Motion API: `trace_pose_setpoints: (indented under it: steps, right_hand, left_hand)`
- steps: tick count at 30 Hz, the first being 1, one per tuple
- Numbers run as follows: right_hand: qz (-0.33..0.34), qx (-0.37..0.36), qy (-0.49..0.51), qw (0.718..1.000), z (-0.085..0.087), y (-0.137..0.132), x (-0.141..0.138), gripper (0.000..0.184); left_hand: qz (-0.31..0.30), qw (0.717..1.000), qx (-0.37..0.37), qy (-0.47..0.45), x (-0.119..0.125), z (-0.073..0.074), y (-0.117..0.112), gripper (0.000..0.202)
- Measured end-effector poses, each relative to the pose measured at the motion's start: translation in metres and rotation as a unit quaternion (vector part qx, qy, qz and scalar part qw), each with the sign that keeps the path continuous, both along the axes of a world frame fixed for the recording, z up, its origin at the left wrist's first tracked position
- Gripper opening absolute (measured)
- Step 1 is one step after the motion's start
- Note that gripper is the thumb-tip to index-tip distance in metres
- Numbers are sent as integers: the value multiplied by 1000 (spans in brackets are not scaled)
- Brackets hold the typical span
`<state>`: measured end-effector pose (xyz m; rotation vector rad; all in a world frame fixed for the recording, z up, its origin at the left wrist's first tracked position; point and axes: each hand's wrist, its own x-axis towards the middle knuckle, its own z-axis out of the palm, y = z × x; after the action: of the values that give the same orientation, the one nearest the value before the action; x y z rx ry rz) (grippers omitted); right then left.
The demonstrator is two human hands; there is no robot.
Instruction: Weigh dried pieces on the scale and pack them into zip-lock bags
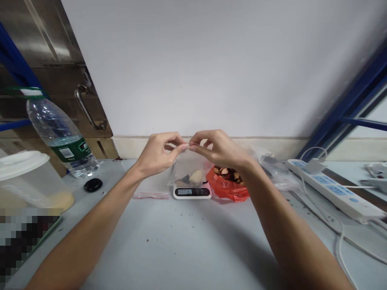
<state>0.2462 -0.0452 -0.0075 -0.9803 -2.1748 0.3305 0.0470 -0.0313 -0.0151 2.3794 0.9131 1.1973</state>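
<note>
We're pinching a bag (191, 164), left hand (161, 151) and right hand (217, 147) nearly touching, over a scale (192, 193) (reading's too blurry, tbh).

Room before scale (192, 193); red bag (230, 193) right; rear unclear.

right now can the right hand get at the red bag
Probably yes: nothing visible blocks the nearby red bag, though the right hand pinches the translucent bag and may need to let go first.

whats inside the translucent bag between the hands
Through the translucent bag, a pale piece and darker pieces show near the bottom; anything behind them is hidden.
</note>
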Motion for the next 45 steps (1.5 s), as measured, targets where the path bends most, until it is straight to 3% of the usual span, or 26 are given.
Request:
trace_pose_setpoints:
  steps: [7, 10, 13, 15, 17, 20, 22, 24, 27, 29, 31, 33, 36, 39, 42, 45]
  right_hand:
    - [-41, -24, -27, 999, 3, 6, 29, 21]
    - [-96, -12, -51, 994, 3, 10, 47, 25]
    - [-169, -10, -62, 984, 4, 8, 69, 34]
    - [-172, -22, -38, 984, 7, 3, 79, 35]
    - [-131, -43, -6, 990, 12, -2, 82, 34]
    - [-41, -91, -25, 995, 22, -8, 73, 50]
    - [-5, -120, -69, 990, 26, -8, 69, 38]
    - [3, -131, -81, 988, 29, -9, 77, 23]
    - [-71, -67, -25, 995, 28, -17, 109, 28]
    - [-176, 31, 6, 984, 22, -26, 137, 37]
    - [-271, 121, -3, 955, 8, -35, 163, 48]
    - [-322, 151, -61, 933, -15, -41, 181, 59]
    - [-325, 54, -177, 927, -58, -47, 194, 53]
    - [-301, -53, -203, 930, -86, -50, 197, 60]
    - [-276, -73, -169, 943, -85, -53, 198, 60]
    - [-274, -15, -114, 955, -64, -49, 192, 50]
  left_hand:
    - [37, 999, 10, -2, -11, 4, 12, 32]
    - [53, 998, 15, -5, -17, 6, 14, 33]
    - [94, 994, 40, -35, -23, 14, 15, 29]
    - [110, 992, 58, -36, -22, 23, 14, 24]
    - [79, 994, 77, 3, -11, 31, 13, 21]
    - [-20, 991, 120, 52, 23, 41, 10, 20]
    - [-64, 985, 151, 51, 50, 45, 6, 22]
    - [-81, 981, 175, 18, 72, 46, 1, 26]
    - [-70, 984, 159, -36, 87, 42, -4, 35]
    - [-70, 990, 119, -19, 89, 36, -3, 30]
    - [-97, 992, 75, 40, 90, 28, 1, 25]
    - [-131, 987, 34, 83, 95, 19, 8, 24]
    - [-164, 981, -7, 103, 109, 10, 18, 23]
    - [-174, 977, -17, 121, 127, 4, 25, 23]
    - [-174, 974, -23, 141, 140, 2, 29, 23]
    - [-164, 975, -35, 146, 143, -1, 33, 24]
